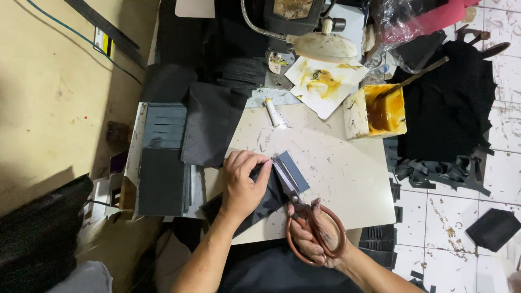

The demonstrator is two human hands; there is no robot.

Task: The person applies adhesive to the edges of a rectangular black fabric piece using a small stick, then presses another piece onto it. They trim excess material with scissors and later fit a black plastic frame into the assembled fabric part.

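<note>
While the left hand (242,182) lies flat with fingers pressed together on a dark grey sheet piece (293,171), the right hand (315,236) grips a pair of large scissors (304,209) with reddish-brown loop handles, fingers closed through the loops. All places below are given relative to the white worktable (347,179).

Item 1, sheet piece: near the front edge of the worktable, at its middle, pinned under the left fingertips, with the blades touching it along its left side.

Item 2, scissors: blades over the front middle of the table, handles overhanging its front edge. Whether the blades are fully closed cannot be told.

Item 3, glue tub (377,111), yellowish, with a brush (415,78) standing in it: at the back right corner.

Item 4, stained paper (323,84): at the back edge, just left of the tub.

Item 5, small white tube (273,112): back middle.

Item 6, stack of dark cut panels (163,163): on the left end, with a black cloth sheet (211,127) partly over it.

Item 7, dark offcut strips (439,171): on the tiled floor off the right edge.

Step judged in hand: trimming an edge of the held piece. The next cut appears to call for keeping the sheet flat and the holding fingertips apart from the blade line.
</note>
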